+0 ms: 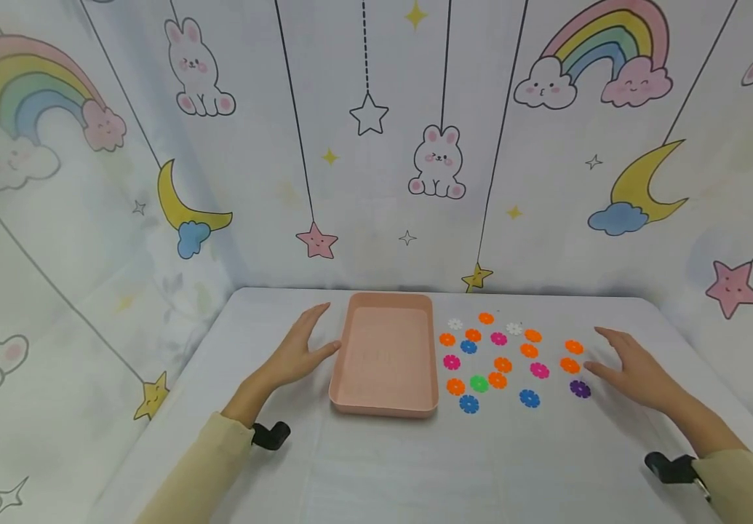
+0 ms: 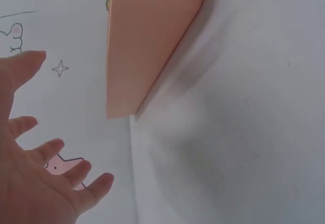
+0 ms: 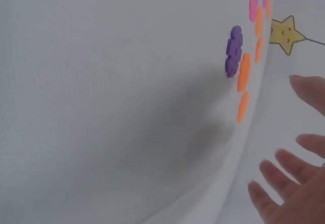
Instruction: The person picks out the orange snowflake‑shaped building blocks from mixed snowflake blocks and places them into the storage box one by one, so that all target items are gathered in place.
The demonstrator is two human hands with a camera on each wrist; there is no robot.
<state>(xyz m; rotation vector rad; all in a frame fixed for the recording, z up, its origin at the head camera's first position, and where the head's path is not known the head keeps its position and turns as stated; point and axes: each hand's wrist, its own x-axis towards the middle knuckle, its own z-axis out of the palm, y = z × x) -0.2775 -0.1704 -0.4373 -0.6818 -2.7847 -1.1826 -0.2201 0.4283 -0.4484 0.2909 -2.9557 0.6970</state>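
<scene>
A shallow, pinkish-tan tray (image 1: pixel 385 411) lies on the white table with nothing in it. My left hand (image 1: pixel 296 351) hovers at its left side, fingers extended and holding nothing. The left wrist view shows a gap between that hand (image 2: pixel 45 178) and the tray's wall (image 2: pixel 152 41). To the right of the tray, several flat, notched flower-like discs are scattered. My right hand (image 1: pixel 634 370) is above the table by the rightmost ones, a purple disc (image 1: pixel 580 388) and two orange discs, one an orange disc (image 1: pixel 570 365) near its thumb. Its fingers are spread, with nothing between them.
Other discs are blue (image 1: pixel 530 398), green (image 1: pixel 479 383), pink (image 1: pixel 539 370) and white (image 1: pixel 514 329), mostly lying apart. A white curtain (image 1: pixel 376 218) printed with rabbits, stars and rainbows stands behind the table (image 1: pixel 376 473). Black wrist mounts (image 1: pixel 271 435) project beside both sleeves.
</scene>
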